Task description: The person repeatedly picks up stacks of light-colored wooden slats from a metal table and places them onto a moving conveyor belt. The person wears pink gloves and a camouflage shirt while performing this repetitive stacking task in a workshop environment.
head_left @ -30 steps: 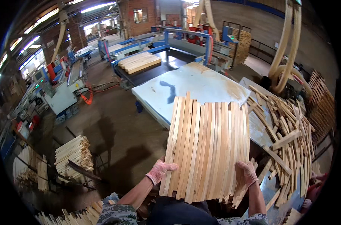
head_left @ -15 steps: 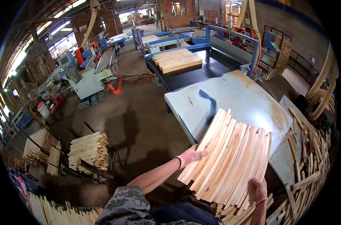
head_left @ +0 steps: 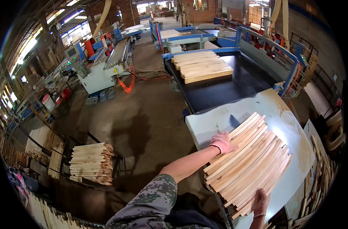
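Observation:
A wide row of light wooden strips [head_left: 247, 165], laid side by side with uneven ends, lies over the near part of a pale metal table [head_left: 292, 131]. My left hand [head_left: 222, 143], in a pink knit glove, presses against the row's left side, with its fingers over the outermost strips. At the near right side my right hand [head_left: 261, 202], also gloved, grips the edge strips. Between them the two hands squeeze the row together. Fingers under the strips are hidden, and I cannot tell whether the whole row rests on the table.
Beyond the pale table, another batch of strips [head_left: 202, 65] lies on a black conveyor surface [head_left: 250, 74] under a blue machine frame [head_left: 254, 30]. Strip stacks [head_left: 91, 162] stand on racks at the left. Loose offcuts [head_left: 315, 183] pile at the right. A white machine [head_left: 95, 82] stands far left.
Both hands have carried the row of strips forward and right, further over the pale table. My left arm reaches out more, and the view has shifted.

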`<act>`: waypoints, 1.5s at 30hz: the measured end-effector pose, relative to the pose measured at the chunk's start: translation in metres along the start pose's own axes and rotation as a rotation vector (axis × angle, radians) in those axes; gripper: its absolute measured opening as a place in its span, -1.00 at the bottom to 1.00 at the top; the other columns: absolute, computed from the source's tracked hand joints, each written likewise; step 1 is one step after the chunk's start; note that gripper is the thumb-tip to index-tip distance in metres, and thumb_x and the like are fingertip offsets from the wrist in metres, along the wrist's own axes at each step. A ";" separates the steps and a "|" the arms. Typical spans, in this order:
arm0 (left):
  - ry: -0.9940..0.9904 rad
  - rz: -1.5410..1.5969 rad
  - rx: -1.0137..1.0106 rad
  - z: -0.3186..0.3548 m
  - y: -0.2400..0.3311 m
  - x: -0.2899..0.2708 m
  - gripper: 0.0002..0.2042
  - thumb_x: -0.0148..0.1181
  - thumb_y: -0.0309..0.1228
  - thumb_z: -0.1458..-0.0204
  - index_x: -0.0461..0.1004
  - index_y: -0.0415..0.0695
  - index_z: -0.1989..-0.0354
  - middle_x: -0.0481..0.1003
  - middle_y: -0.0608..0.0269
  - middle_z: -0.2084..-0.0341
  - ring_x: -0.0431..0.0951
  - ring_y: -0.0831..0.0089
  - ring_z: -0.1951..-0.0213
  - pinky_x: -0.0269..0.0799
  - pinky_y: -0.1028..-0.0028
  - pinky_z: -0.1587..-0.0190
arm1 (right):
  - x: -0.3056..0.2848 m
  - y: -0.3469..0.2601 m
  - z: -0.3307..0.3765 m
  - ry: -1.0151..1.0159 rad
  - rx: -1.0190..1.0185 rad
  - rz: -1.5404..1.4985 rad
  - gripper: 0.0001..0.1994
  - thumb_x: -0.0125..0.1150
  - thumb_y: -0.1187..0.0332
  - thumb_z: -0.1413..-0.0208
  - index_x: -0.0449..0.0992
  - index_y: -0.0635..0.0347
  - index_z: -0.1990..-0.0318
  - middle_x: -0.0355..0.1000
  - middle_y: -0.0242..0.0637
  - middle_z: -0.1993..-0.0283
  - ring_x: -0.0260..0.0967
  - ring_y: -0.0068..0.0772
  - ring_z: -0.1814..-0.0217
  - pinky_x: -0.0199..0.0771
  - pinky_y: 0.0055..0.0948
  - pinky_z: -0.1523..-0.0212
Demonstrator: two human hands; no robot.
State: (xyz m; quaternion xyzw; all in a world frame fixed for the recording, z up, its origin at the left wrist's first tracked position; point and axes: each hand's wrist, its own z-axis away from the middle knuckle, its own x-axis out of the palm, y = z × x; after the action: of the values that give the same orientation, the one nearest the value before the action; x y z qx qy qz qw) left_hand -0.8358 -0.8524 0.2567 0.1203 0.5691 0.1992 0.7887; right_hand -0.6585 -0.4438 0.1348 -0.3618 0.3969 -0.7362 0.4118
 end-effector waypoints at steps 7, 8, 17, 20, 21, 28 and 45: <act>0.067 -0.040 0.207 -0.103 -0.078 -0.060 0.10 0.20 0.39 -0.05 0.05 -0.10 -0.64 0.34 -0.21 -0.43 0.37 -0.02 -0.44 0.25 0.01 -0.43 | 0.175 -0.009 -0.006 0.092 -0.115 0.041 -0.83 0.37 0.37 -0.22 0.63 0.23 0.11 0.55 -0.45 0.27 0.50 -0.54 0.24 0.52 -0.47 0.18; 0.058 -0.058 0.182 -0.114 -0.086 -0.073 0.09 0.22 0.37 -0.04 0.05 -0.06 -0.65 0.32 -0.23 -0.44 0.36 -0.02 -0.45 0.24 0.01 -0.44 | 0.189 -0.006 -0.014 0.058 -0.103 0.074 -0.82 0.35 0.39 -0.23 0.63 0.24 0.08 0.57 -0.41 0.24 0.53 -0.49 0.20 0.55 -0.45 0.14; 0.078 -0.131 0.344 -0.233 -0.159 -0.141 0.09 0.23 0.40 -0.07 0.06 -0.10 -0.63 -0.01 -0.28 -0.61 0.09 -0.12 -0.58 -0.02 -0.04 -0.56 | 0.352 0.016 -0.064 0.281 -0.089 -0.172 -0.51 0.42 0.52 -0.18 0.42 0.21 -0.25 0.58 -0.24 0.04 0.62 -0.29 0.05 0.73 -0.25 0.00; 0.109 -0.223 0.402 -0.268 -0.171 -0.154 0.11 0.03 0.47 -0.16 -0.02 -0.16 -0.66 -0.09 -0.29 -0.64 -0.14 -0.14 -0.66 -0.37 -0.08 -0.64 | 0.398 -0.006 -0.068 0.240 -0.094 -0.184 -0.50 0.44 0.51 -0.17 0.42 0.23 -0.25 0.60 -0.20 0.02 0.62 -0.27 0.06 0.72 -0.22 -0.02; 0.134 -0.259 0.416 -0.282 -0.174 -0.157 0.10 -0.02 0.48 -0.18 -0.02 -0.18 -0.66 -0.10 -0.28 -0.65 -0.17 -0.14 -0.67 -0.42 -0.08 -0.64 | 0.407 -0.006 -0.078 0.273 -0.102 -0.152 -0.49 0.46 0.51 -0.16 0.42 0.24 -0.25 0.61 -0.18 0.00 0.63 -0.25 0.06 0.72 -0.20 -0.01; 0.172 -0.373 0.381 -0.398 -0.212 -0.212 0.09 -0.11 0.47 -0.21 -0.03 -0.21 -0.66 -0.12 -0.19 -0.67 -0.23 -0.13 -0.68 -0.49 -0.07 -0.65 | 0.516 -0.019 -0.170 0.224 -0.141 -0.165 -0.42 0.49 0.45 -0.16 0.37 0.27 -0.30 0.61 -0.17 0.00 0.64 -0.29 0.07 0.73 -0.20 0.01; 0.246 -0.382 0.557 -0.455 -0.238 -0.230 -0.11 0.14 0.18 -0.27 0.11 -0.17 -0.62 0.04 -0.30 -0.60 -0.04 -0.20 -0.62 -0.30 -0.10 -0.65 | 0.600 -0.099 -0.242 0.626 -0.156 1.306 0.08 0.43 -0.25 -0.08 0.09 0.08 -0.64 -0.02 0.16 -0.69 0.00 0.19 -0.71 0.31 0.10 -0.48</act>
State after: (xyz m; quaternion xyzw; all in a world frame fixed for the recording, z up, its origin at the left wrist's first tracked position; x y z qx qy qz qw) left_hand -1.2863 -1.1856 0.2059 0.1971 0.7045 -0.1013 0.6742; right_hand -1.1379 -0.8763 0.2430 0.1482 0.6823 -0.3791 0.6072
